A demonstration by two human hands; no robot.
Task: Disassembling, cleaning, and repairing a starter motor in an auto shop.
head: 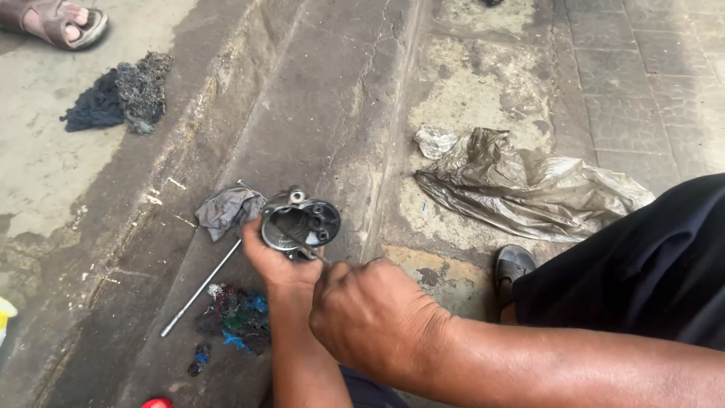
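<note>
Greasy skin on right hand (374,317), nearest camera, fist closed round thin metal tool (313,253) poking into housing. Left hand (276,264) just beyond, fingers clamped on rim of round metal housing (300,224), held above concrete floor (325,98). Housing looks heavy, rigid, oily, so likely slippery; rim or lug at top safest hold. Beside it: grey rag (226,210), long steel rod (200,289), coloured waste threads (238,316). Farther right: crumpled translucent plastic bag (529,189), no label visible. Far left: dark rag pile (121,94), someone's sandalled foot (64,21).
</note>
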